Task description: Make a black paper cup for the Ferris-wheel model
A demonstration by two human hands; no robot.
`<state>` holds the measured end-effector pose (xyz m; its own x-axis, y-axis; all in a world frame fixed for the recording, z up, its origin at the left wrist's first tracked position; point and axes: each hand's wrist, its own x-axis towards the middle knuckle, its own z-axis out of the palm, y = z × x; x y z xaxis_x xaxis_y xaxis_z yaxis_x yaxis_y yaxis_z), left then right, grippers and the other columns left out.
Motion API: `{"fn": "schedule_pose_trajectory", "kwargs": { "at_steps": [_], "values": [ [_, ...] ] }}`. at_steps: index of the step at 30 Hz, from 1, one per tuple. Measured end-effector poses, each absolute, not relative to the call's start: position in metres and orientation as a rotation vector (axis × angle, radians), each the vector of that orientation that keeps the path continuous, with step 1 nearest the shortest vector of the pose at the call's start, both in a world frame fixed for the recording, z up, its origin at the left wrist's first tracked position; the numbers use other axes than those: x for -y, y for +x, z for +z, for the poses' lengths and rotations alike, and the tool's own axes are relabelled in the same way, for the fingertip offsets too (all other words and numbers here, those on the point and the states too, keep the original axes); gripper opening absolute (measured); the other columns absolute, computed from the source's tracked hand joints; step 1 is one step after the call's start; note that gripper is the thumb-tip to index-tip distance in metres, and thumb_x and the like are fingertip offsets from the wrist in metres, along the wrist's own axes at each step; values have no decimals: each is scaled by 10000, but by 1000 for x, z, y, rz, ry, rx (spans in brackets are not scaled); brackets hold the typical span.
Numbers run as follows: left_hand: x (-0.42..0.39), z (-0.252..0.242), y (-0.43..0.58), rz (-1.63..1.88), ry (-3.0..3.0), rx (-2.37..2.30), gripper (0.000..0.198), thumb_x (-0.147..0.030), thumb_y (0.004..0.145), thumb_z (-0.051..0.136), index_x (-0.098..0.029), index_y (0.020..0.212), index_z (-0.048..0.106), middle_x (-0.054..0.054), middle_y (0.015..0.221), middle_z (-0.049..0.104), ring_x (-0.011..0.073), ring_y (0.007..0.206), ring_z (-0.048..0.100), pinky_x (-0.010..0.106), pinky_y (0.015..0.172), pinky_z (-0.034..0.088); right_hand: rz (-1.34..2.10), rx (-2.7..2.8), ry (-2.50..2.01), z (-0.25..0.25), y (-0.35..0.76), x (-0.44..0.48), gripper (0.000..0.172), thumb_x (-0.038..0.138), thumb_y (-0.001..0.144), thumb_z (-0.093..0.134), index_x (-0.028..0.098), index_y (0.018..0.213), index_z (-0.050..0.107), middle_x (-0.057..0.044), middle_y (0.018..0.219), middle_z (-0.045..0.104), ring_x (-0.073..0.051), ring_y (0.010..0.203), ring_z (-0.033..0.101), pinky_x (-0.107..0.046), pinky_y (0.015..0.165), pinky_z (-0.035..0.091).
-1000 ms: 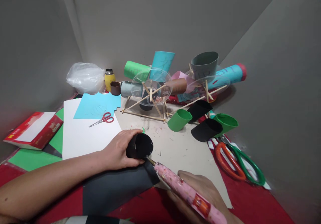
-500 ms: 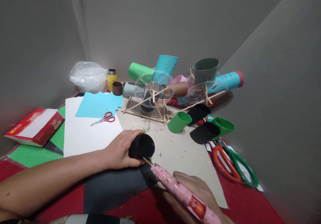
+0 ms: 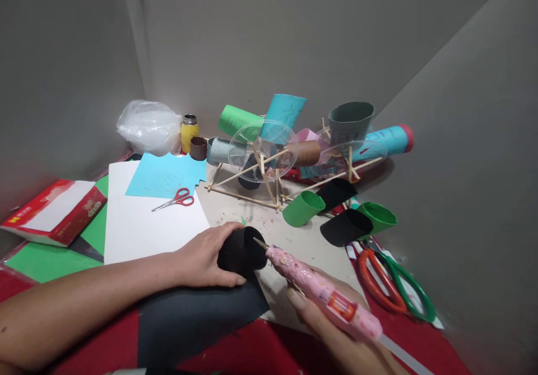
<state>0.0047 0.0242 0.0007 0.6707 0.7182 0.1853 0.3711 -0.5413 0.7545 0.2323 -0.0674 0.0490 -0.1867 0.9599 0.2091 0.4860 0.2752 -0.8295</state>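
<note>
A short black paper tube (image 3: pixel 232 251) lies on its side in my left hand (image 3: pixel 205 254), its round opening facing right. My left fingers and thumb wrap around it. In my right hand (image 3: pixel 332 319) is a pink hot glue gun (image 3: pixel 309 277), with a glue stick trailing out of its back end. The metal tip of the gun reaches into the tube's opening, near the inside wall; whether it touches the paper I cannot tell. Under the left hand lies a sheet of black paper (image 3: pixel 197 324).
A stick frame with clear plastic discs (image 3: pixel 260 159) and coloured tubes stands behind. Green (image 3: pixel 300 209) and black tubes (image 3: pixel 345 228) lie to the right, near large scissors (image 3: pixel 378 279). Small red scissors (image 3: pixel 179 197), blue paper (image 3: pixel 151 176) and a red box (image 3: pixel 54 212) are leftward.
The glue gun has moved up and forward, its tip going from the lower rim into the tube's opening. My left hand has turned the tube so that its opening faces further right.
</note>
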Motion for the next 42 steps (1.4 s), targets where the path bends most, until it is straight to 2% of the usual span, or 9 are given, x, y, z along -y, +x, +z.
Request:
{"fn": "schedule_pose_trajectory", "kwargs": {
  "at_steps": [5, 9, 13, 21, 24, 28, 32, 38, 42],
  "values": [
    [-24, -2, 7, 658, 2272, -781, 789, -412, 668, 769, -213, 1340, 405, 135, 1301, 593, 328, 1160, 595, 486, 976, 484, 743, 1750, -1333, 48, 233, 62, 189, 311, 903, 570, 232, 774, 684, -13, 626, 622, -202, 597, 627, -274, 526, 532],
    [-24, -2, 7, 662, 2286, -781, 770, -405, 676, 758, -203, 1332, 409, 141, 1292, 596, 324, 1153, 598, 481, 974, 487, 706, 1750, -1336, 44, 235, 61, 200, 319, 910, 556, 219, 913, 729, -22, 634, 650, -191, 544, 611, -275, 502, 522],
    [-23, 0, 7, 640, 2284, -769, 757, -413, 691, 751, -204, 1332, 407, 139, 1307, 588, 315, 1171, 587, 477, 999, 471, 731, 1680, -1364, 40, 234, 60, 257, 339, 883, 580, 219, 1039, 746, -35, 741, 711, -192, 604, 647, -267, 552, 544],
    [-23, 2, 7, 610, 2276, -768, 752, -415, 702, 744, -204, 1340, 407, 139, 1318, 583, 311, 1184, 577, 468, 1012, 458, 922, 1576, -1435, 43, 231, 61, 338, 377, 869, 596, 213, 1126, 742, -67, 939, 756, -233, 757, 685, -298, 663, 573],
    [-23, 0, 6, 611, 2283, -771, 775, -410, 699, 750, -192, 1353, 397, 149, 1346, 565, 314, 1203, 566, 476, 1034, 443, 951, 1570, -1425, 41, 233, 61, 332, 381, 880, 595, 208, 1122, 741, -80, 972, 750, -240, 799, 685, -290, 643, 560],
    [-23, -2, 6, 626, 2298, -763, 763, -408, 707, 748, -193, 1352, 401, 140, 1335, 573, 308, 1199, 568, 466, 1029, 449, 937, 1638, -1432, 38, 236, 61, 335, 373, 893, 579, 201, 1138, 730, -73, 878, 733, -218, 718, 661, -286, 592, 536],
    [-23, -1, 7, 642, 2307, -742, 745, -404, 711, 743, -197, 1343, 408, 131, 1314, 585, 302, 1178, 580, 457, 1011, 461, 890, 1636, -1487, 39, 232, 63, 392, 404, 883, 588, 188, 1186, 711, -19, 658, 647, -180, 570, 588, -279, 537, 513],
    [-23, -2, 7, 655, 2311, -731, 756, -392, 702, 749, -200, 1347, 404, 129, 1313, 589, 304, 1175, 584, 458, 1004, 464, 845, 1641, -1411, 40, 229, 65, 179, 351, 860, 592, 252, 885, 740, -22, 662, 660, -193, 564, 595, -282, 532, 523],
    [-24, -4, 6, 648, 2323, -735, 780, -416, 707, 749, -194, 1365, 392, 142, 1342, 572, 315, 1208, 565, 471, 1021, 452, 802, 1734, -1419, 38, 233, 64, 201, 399, 865, 587, 262, 753, 683, -17, 579, 609, -193, 501, 566, -285, 478, 508]
  ]
}}
